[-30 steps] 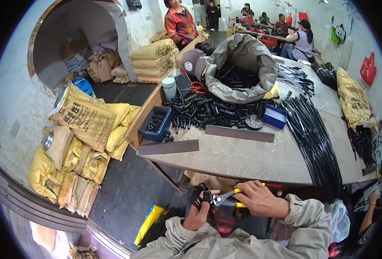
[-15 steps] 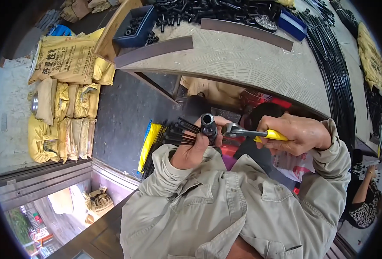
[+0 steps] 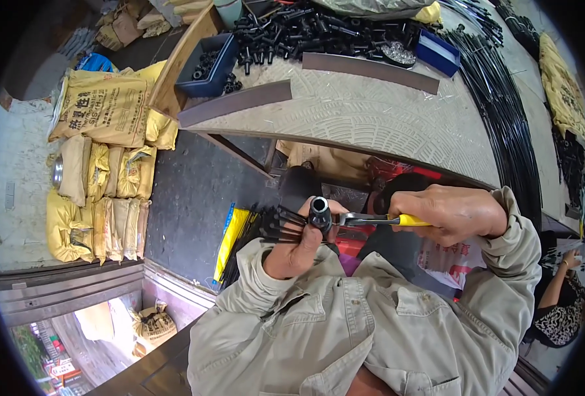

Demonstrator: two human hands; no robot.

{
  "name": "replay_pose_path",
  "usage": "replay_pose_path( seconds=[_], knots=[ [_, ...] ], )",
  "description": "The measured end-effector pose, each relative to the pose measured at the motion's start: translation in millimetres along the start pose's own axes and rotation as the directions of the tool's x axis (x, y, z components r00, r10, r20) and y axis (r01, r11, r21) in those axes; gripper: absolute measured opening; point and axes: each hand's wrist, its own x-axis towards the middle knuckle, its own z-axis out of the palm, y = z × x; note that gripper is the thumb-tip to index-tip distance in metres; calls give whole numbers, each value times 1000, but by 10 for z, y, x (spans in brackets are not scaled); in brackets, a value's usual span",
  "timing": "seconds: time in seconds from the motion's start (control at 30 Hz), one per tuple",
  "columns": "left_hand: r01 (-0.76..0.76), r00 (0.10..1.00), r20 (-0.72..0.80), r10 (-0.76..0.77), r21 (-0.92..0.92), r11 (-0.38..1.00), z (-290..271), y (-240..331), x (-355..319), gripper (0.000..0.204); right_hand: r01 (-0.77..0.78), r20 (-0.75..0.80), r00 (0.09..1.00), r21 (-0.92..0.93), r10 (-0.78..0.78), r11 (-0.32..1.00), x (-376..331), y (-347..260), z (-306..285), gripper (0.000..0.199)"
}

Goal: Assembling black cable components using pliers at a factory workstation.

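Observation:
In front of my chest, my left hand (image 3: 296, 256) grips a black tubular fitting (image 3: 319, 214) with its round open end upward and a bright inner rim. A bundle of thin black rods (image 3: 284, 228) sticks out leftward from the same hand. My right hand (image 3: 452, 212) is closed around the yellow handles of pliers (image 3: 366, 219). Their metal jaws point left and reach the side of the fitting by my left fingers. What lies between the jaws is too small to make out.
Ahead stands a workbench (image 3: 372, 105) with a heap of black fittings (image 3: 292, 33), blue boxes (image 3: 206, 66) and long black rods (image 3: 504, 119). Yellow sacks (image 3: 104, 109) are stacked at left. More rods and a yellow sheet (image 3: 230, 244) lie beside my lap. Another person (image 3: 560, 297) sits at far right.
The pliers have turned, now showing a narrower side, and their handles look closer together. My right hand has shifted slightly left. The scene has shifted downward with my head.

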Motion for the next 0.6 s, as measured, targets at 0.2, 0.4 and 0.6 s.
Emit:
replay_pose_path(
  seconds=[0.2,0.4,0.6],
  knots=[
    [-35,989,-144,43,58,998,37,-40,-9,54,-131,-35,991,-37,130,991,85,-49,136,35],
    [-50,979,-190,80,158,986,59,-70,15,59,-197,-72,979,-141,189,970,70,-165,168,35],
    [-21,957,-283,68,167,986,-14,-129,-26,54,-251,-23,967,-249,254,935,220,-177,269,37]
  ],
)
